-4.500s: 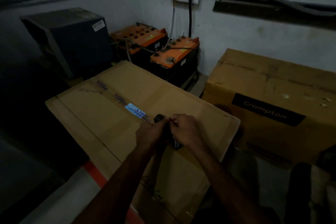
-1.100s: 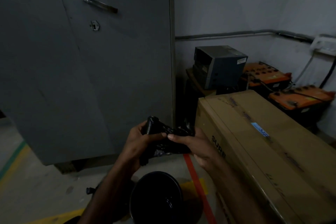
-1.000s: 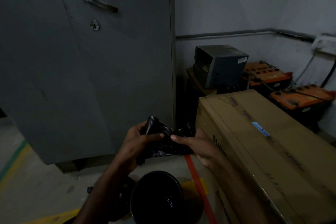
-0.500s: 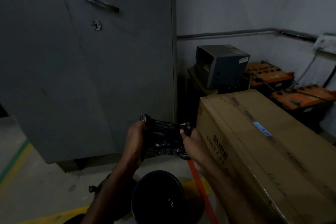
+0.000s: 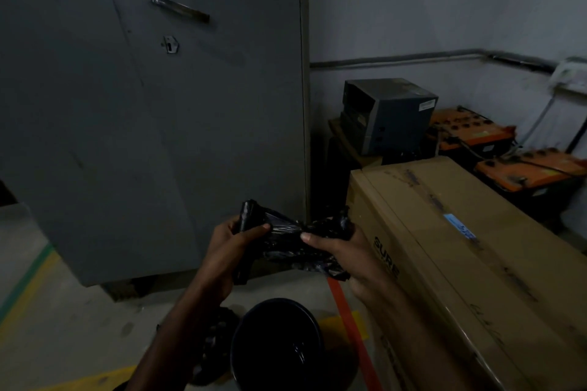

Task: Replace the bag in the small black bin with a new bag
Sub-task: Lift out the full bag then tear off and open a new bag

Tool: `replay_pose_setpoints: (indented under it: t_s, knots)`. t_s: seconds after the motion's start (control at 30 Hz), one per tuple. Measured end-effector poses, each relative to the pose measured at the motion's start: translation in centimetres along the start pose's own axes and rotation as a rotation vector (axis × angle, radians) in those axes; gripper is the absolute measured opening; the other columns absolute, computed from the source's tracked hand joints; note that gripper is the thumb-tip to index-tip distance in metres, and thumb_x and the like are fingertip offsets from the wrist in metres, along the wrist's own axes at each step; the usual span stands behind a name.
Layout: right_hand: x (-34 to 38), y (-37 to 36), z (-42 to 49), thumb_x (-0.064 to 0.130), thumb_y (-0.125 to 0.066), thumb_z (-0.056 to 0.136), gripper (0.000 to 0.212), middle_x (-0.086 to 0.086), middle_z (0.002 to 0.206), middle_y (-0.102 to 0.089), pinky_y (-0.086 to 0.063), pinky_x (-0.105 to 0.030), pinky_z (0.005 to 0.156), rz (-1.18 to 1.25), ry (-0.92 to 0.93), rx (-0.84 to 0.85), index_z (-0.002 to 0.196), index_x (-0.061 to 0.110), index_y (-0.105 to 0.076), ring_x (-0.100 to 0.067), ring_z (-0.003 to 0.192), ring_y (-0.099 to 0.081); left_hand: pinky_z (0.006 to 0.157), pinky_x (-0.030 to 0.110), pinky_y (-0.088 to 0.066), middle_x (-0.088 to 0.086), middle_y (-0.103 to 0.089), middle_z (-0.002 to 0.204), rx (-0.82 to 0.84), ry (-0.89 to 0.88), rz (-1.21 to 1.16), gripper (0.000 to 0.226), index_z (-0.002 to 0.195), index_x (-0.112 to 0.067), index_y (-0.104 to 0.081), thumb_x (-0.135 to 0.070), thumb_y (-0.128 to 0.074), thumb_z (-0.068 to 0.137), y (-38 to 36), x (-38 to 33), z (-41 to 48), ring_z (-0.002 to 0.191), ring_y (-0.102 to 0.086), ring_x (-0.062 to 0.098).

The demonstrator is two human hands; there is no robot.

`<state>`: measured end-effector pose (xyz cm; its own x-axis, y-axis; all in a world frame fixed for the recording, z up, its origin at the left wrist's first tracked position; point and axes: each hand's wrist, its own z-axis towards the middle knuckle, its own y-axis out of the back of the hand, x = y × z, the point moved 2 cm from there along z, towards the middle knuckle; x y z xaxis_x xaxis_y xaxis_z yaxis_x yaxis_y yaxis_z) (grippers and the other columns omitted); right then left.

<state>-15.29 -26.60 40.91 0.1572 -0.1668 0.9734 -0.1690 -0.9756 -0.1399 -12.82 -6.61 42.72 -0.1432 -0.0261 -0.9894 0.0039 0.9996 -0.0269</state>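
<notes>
A crumpled black plastic bag [image 5: 286,241] is stretched between my two hands at chest height. My left hand [image 5: 232,251] grips its rolled left end, and my right hand [image 5: 340,251] pinches the bunched right end. Directly below them on the floor stands the small black bin [image 5: 276,346], its round mouth open and its inside dark. A dark crumpled thing [image 5: 212,346], perhaps another bag, lies on the floor left of the bin, partly hidden by my left forearm.
A tall grey metal cabinet [image 5: 152,111] stands just ahead. A long cardboard box [image 5: 460,263] lies to the right, close to my right arm. Behind it are a grey unit [image 5: 387,114] and orange batteries [image 5: 527,168]. Orange tape [image 5: 349,327] crosses the floor.
I turned from the cardboard box top to face the cabinet and bin. Over the last second my hands pulled the black bag wider apart, unrolling it.
</notes>
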Motion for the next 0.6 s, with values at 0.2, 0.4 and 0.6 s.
replay_pose_setpoints:
  t_s: [0.2, 0.4, 0.6]
  knots:
    - [-0.1, 1.1, 0.4, 0.025, -0.097, 0.052, 0.072, -0.008, 0.112, -0.077, -0.056, -0.046, 0.096, 0.104, -0.092, 0.011, 0.117, 0.009, -0.071, -0.027, 0.105, -0.072, 0.049, 0.027, -0.049, 0.011, -0.066, 0.069, -0.093, 0.066, -0.102, 0.012, 0.093, 0.0, -0.065, -0.007, -0.057, 0.088, 0.8, 0.3, 0.2, 0.058, -0.061, 0.022]
    - [0.4, 1.4, 0.0, 0.014, -0.092, 0.066, 0.046, -0.013, 0.103, -0.078, -0.062, -0.037, 0.083, -0.054, -0.02, 0.06, 0.105, 0.0, -0.072, -0.026, 0.093, -0.076, 0.034, 0.009, -0.032, -0.002, -0.049, 0.036, -0.052, 0.179, -0.205, 0.032, 0.062, -0.01, -0.047, -0.013, -0.035, 0.092, -0.1, 0.5, -0.9, 0.027, -0.045, 0.009]
    - [0.3, 2.5, -0.2, 0.017, -0.091, 0.067, 0.049, 0.0, 0.106, -0.076, -0.06, -0.021, 0.072, -0.173, -0.104, 0.168, 0.112, 0.015, -0.072, -0.011, 0.092, -0.074, 0.067, 0.039, -0.062, 0.026, -0.076, 0.09, -0.007, 0.069, -0.098, 0.026, 0.098, 0.01, -0.071, -0.004, -0.078, 0.078, 0.1, 0.9, 0.1, 0.074, -0.075, 0.035]
